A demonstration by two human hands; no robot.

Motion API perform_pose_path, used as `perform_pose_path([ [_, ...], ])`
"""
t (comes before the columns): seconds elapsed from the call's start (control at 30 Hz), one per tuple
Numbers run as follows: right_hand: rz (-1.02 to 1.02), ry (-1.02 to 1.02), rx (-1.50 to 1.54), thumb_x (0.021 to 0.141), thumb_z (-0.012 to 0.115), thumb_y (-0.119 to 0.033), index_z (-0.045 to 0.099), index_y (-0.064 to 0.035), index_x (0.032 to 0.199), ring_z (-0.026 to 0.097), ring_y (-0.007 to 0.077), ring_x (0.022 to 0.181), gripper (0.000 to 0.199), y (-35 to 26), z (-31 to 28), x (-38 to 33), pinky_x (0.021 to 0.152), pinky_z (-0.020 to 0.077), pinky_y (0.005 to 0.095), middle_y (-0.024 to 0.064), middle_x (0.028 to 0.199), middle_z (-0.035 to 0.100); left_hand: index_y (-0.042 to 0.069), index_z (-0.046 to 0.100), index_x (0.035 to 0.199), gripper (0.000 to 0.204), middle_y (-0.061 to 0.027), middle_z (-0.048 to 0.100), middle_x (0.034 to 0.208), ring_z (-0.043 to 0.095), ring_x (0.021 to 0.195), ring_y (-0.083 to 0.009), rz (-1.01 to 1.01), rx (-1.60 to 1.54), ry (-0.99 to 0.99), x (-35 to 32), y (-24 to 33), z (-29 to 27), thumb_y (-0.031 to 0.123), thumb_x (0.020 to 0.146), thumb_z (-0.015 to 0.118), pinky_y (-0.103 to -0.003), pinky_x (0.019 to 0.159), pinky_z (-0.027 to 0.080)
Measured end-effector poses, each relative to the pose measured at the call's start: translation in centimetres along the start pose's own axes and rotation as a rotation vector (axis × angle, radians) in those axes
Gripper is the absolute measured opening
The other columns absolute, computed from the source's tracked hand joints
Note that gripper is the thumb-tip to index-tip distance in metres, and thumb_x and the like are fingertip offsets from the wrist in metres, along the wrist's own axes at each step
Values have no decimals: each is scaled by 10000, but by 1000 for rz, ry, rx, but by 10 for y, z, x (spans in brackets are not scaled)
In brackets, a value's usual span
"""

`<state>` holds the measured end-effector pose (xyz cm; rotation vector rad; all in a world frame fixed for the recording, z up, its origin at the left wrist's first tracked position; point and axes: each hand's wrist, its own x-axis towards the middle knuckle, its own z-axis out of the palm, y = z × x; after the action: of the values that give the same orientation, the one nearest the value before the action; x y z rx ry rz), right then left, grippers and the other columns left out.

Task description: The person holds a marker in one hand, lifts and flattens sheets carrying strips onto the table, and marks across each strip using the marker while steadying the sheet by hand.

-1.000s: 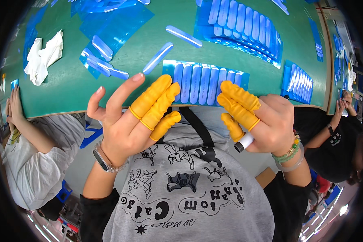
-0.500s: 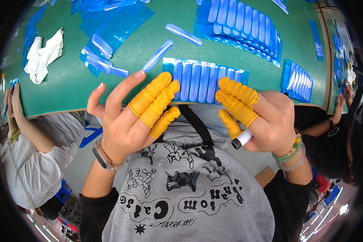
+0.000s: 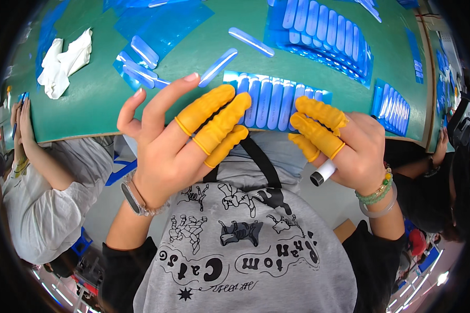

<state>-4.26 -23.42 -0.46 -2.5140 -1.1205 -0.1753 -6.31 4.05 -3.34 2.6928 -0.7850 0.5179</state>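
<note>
A clear blue sheet with a row of long rounded blue strips [image 3: 269,101] lies at the table's near edge. My left hand [image 3: 175,138] has yellow finger cots on the thumb and two fingers, which close on the sheet's left end. Its two bare fingers stretch away to the left. At the right end, my right hand [image 3: 344,148], in similar cots, has its fingertips over the strips and its thumb at the near edge. A white marker pen [image 3: 325,172] with a black end is tucked in that hand. The undersides of both grips are hidden.
Loose blue strips [image 3: 218,68] lie beyond the sheet on the green table [image 3: 185,47]. A stack of strip sheets [image 3: 324,31] is at the far right, with a smaller bundle [image 3: 391,108] nearer. White gloves [image 3: 65,62] lie left. Other people [image 3: 47,172] sit at both sides.
The whole view has shifted, so the table and its contents appear slightly farther right. Both thumbs have moved up closer to the sheet's near edge. The marker pen stays in my right hand.
</note>
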Motion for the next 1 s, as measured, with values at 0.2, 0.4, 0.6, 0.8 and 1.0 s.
perform_pose_path([
  [0.2,-12,4,-2,651,827,-139,753,-72,971,684,192,677,335,2,3,1,545,519,271,107,1051,732,244,757,1066,317,60,713,1133,554,1227,-221,10,41,15,-2,-3,3,360,773,785,-439,1105,210],
  [0.4,-14,1,-21,649,826,-142,752,-70,968,684,191,674,335,1,3,0,544,517,268,109,1045,732,239,758,1064,315,56,720,1110,582,1196,-220,14,40,25,-2,-3,4,353,771,789,-442,1102,218],
  [0.6,-13,11,-12,648,826,-137,753,-66,965,684,193,672,333,0,4,-1,544,517,264,110,1041,733,217,759,1075,328,49,724,1099,590,1186,-207,17,40,37,-1,-4,5,344,774,788,-437,1101,221],
  [0.8,-23,27,-17,643,831,-134,756,-70,970,687,192,679,341,1,4,-1,543,518,260,111,1037,733,205,759,1089,341,47,724,1104,595,1175,-194,19,36,30,-2,-4,5,338,775,787,-428,1103,222],
  [1.0,-30,50,-31,636,839,-136,757,-69,966,680,189,669,346,1,6,-1,544,520,260,115,1038,733,204,760,1090,341,47,723,1107,593,1175,-191,20,32,31,-2,-5,5,334,776,786,-423,1103,223],
])
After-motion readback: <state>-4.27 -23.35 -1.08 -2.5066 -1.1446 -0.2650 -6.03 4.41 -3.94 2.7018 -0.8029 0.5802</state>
